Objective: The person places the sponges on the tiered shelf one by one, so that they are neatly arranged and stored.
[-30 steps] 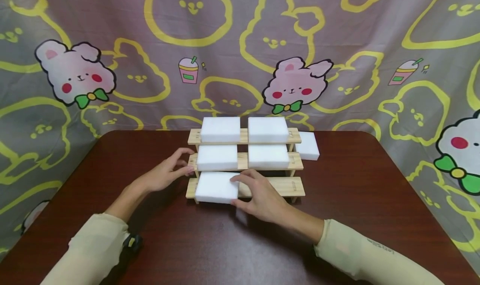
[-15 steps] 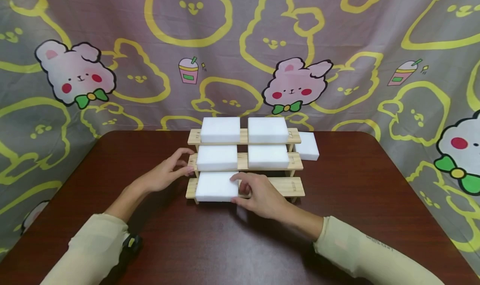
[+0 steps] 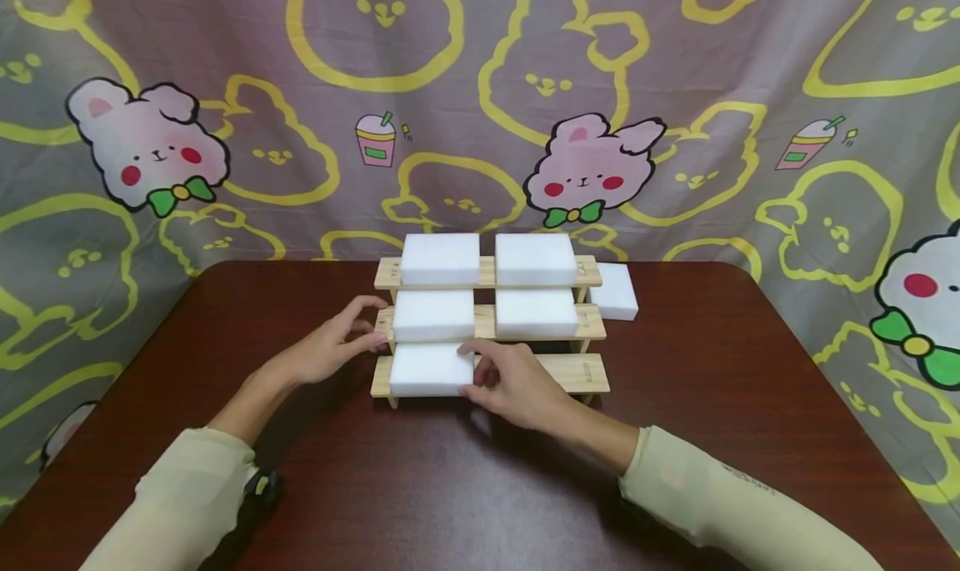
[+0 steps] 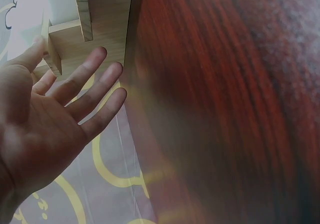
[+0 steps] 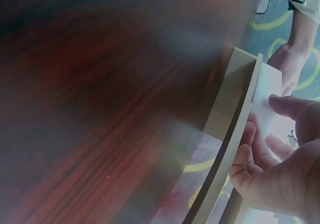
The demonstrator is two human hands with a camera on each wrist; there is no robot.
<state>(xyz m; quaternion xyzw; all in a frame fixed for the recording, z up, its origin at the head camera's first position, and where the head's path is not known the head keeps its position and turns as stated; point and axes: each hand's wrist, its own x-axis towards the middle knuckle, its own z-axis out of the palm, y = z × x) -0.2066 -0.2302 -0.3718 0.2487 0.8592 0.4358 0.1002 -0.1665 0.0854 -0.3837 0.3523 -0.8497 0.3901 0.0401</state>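
A three-tier wooden rack stands on the table, with white foam blocks on its shelves. My left hand holds the left end of the middle shelf between thumb and index finger; in the left wrist view its other fingers spread free of the wood. My right hand grips the right end of a foam block on the left half of the bottom shelf. Its thumb is at the front corner and its index finger near the back one. In the right wrist view the remaining fingers curl beside the block.
Two foam blocks sit on the top shelf, two on the middle shelf. Another foam block lies on the table behind the rack's right side. A patterned curtain hangs behind the table.
The foam block on the bottom shelf has slid back and now lies level, its front edge near the shelf's front edge. My right hand moved slightly left with it. The left hand stayed put.
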